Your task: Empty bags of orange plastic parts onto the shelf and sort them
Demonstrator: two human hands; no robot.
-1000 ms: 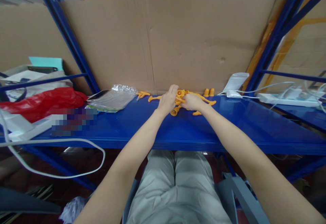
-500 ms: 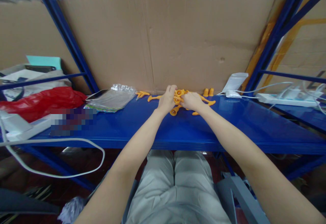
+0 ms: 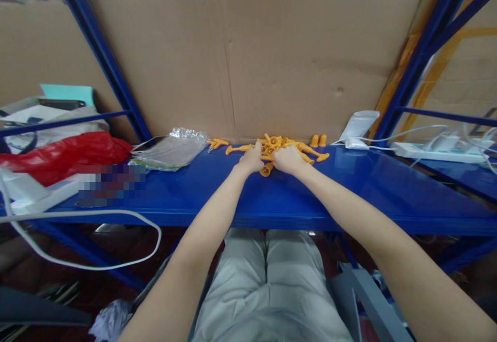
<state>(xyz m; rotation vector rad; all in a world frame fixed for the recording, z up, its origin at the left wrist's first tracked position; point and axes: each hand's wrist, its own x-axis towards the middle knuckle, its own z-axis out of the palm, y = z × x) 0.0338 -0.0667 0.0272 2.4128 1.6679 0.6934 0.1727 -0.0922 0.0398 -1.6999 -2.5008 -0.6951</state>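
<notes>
A heap of orange-yellow plastic parts (image 3: pixel 274 141) lies at the back of the blue shelf, some cup-shaped, some like thin curved limbs. At its left side my left hand (image 3: pixel 252 159) is closed, and an orange-yellow plastic part (image 3: pixel 266 158) shows by its fingertips. My right hand (image 3: pixel 289 159) is curled like a fist over the heap's front; its fingertips and what they grip are mostly hidden. In front, between the hands, rests a cup-shaped part (image 3: pixel 266 170). A limb-like piece (image 3: pixel 237 148) lies left of my left hand, another (image 3: pixel 322 157) to the right.
Two small orange-yellow cups (image 3: pixel 319 140) stand behind at right. A branched orange-yellow piece (image 3: pixel 218 143) lies beside a clear plastic bag (image 3: pixel 171 150). Cardboard (image 3: pixel 291 62) closes off the back. Further out are a white power strip (image 3: pixel 438 152), a red bag (image 3: pixel 70 158) and a white cable (image 3: pixel 155 248).
My right hand has shifted slightly left and toward me, uncovering more parts behind it. My left hand has drawn a little lower, its raised fingers now lowered.
</notes>
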